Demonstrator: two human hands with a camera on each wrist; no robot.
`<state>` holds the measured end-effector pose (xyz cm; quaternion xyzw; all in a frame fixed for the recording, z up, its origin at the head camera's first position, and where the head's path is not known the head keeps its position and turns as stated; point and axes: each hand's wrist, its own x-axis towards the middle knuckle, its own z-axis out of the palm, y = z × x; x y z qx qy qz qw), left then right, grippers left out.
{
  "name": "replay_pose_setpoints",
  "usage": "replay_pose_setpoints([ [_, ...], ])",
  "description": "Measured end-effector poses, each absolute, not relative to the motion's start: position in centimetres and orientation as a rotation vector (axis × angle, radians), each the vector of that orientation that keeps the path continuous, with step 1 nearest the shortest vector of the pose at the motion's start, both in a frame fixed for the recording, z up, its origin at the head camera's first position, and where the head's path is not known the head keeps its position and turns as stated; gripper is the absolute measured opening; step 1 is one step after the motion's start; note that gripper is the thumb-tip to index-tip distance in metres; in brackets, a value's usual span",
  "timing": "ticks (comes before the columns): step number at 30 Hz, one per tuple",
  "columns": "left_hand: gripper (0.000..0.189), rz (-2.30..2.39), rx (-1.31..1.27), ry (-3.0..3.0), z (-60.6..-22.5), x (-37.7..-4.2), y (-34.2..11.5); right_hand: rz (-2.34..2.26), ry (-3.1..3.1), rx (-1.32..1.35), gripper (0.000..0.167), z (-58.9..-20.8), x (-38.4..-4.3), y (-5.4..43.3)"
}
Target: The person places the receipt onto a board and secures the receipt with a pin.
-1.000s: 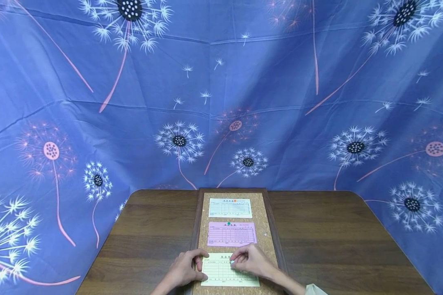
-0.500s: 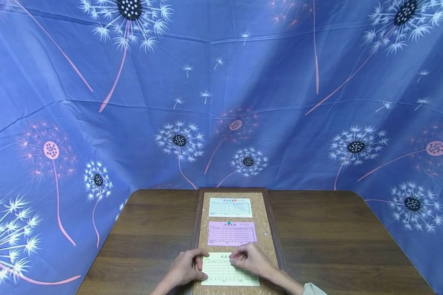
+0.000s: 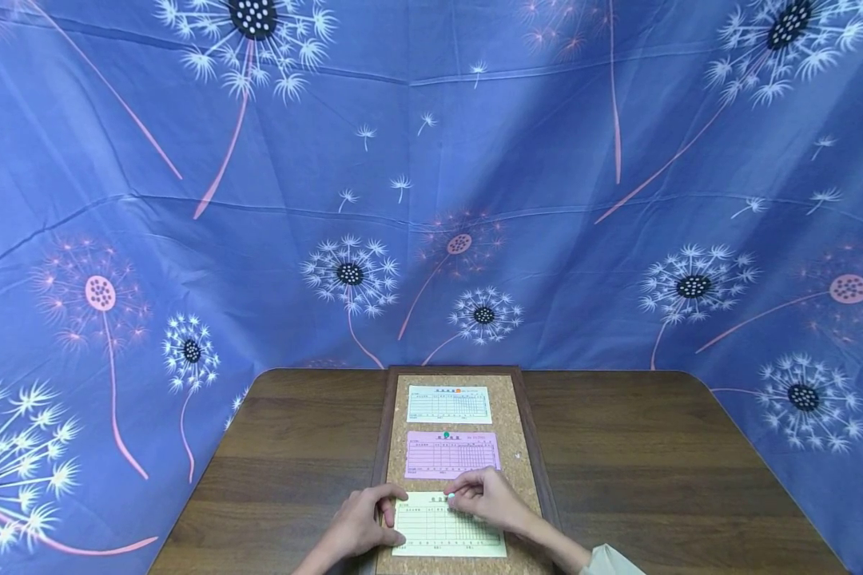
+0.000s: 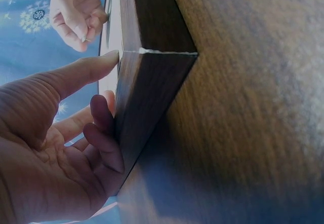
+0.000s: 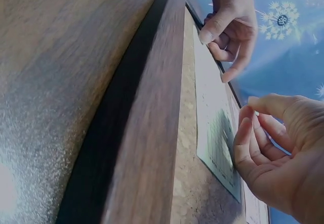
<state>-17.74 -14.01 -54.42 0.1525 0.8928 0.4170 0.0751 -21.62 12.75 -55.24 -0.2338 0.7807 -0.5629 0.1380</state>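
A cork board (image 3: 507, 415) in a dark wooden frame (image 4: 147, 82) lies on the table. Three printed slips lie on it: a white one (image 3: 449, 405) at the far end, a pink one (image 3: 451, 455) in the middle, and a pale green one (image 3: 449, 533) nearest me. My left hand (image 3: 388, 511) rests at the board's left edge, its thumb straight on the green slip's corner and its fingers (image 4: 101, 133) against the frame's side. My right hand (image 3: 455, 497) pinches a small pale pin (image 5: 256, 113) at the green slip's top edge.
An orange pin (image 3: 458, 390) holds the white slip and a green pin (image 3: 446, 435) the pink one. The dark wooden table (image 3: 654, 463) stretches out on both sides of the board. Blue cloth with a dandelion print (image 3: 431, 200) hangs behind and around the table.
My right hand has moved a little away from me, from over the green slip to its top edge. The left hand and the slips have stayed where they were.
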Motion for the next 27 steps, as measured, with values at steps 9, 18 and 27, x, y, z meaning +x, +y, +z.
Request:
replay_pose_setpoints([
  [9, 0.049, 1.242, 0.462, 2.698, -54.4, -17.7, -14.0, -1.618, 2.313, -0.679, 0.011, -55.5, -21.9, 12.5],
  [18, 0.050, 1.248, 0.466, 2.694, -54.5, -17.7, -14.0, -1.566, 2.457, -0.766, 0.005, -55.8, -21.9, 11.9],
  [27, 0.049, 1.246, 0.475, 2.697, -54.5, -17.7, -14.0, -1.441, 2.574, -0.906, 0.007, -56.1, -22.2, 11.4],
])
